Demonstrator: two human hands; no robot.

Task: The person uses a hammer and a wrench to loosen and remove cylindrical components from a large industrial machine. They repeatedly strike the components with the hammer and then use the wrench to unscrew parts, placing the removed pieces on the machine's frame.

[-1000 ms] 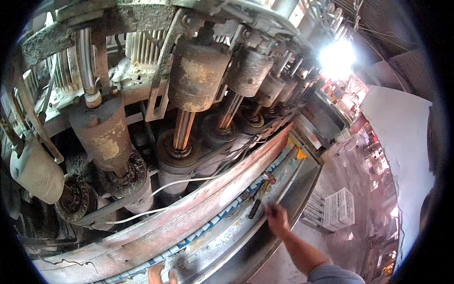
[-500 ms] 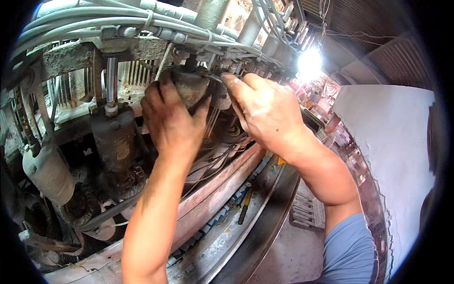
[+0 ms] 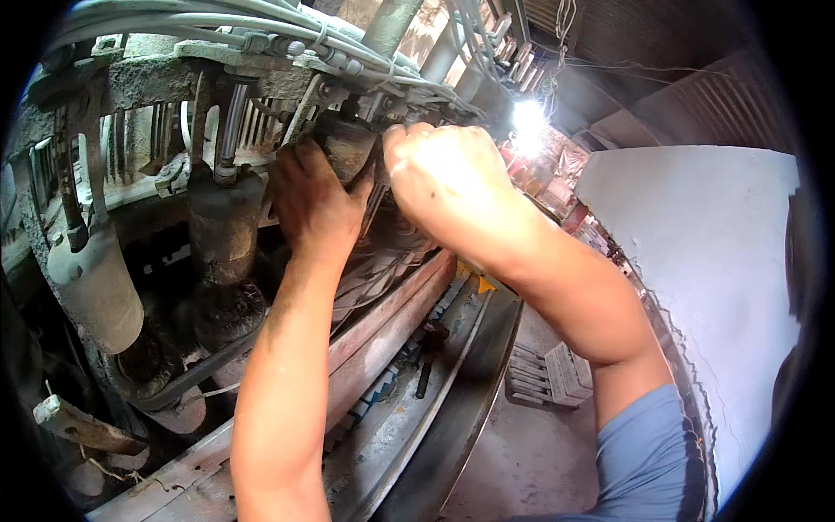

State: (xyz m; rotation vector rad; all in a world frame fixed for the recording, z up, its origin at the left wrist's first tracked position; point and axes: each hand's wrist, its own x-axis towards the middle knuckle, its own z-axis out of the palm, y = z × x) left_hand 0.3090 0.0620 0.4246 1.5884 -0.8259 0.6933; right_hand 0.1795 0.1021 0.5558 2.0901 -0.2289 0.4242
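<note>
Grimy metal cylinder [image 3: 346,150], upper centre of frame under the pipe bundle [image 3: 261,30]: my left hand [image 3: 311,198] has its fingers curled shut around its left side, my right hand [image 3: 452,187] closed over its right. Judged heavy, rigid and dust-slick. Best grip looks like both palms on the flanks, clear of the rod [image 3: 228,130] at left.

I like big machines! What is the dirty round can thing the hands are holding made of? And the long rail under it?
The cylinder looks like metal, dull and caked with grime. The rail looks like steel, reddish with rust.
</note>
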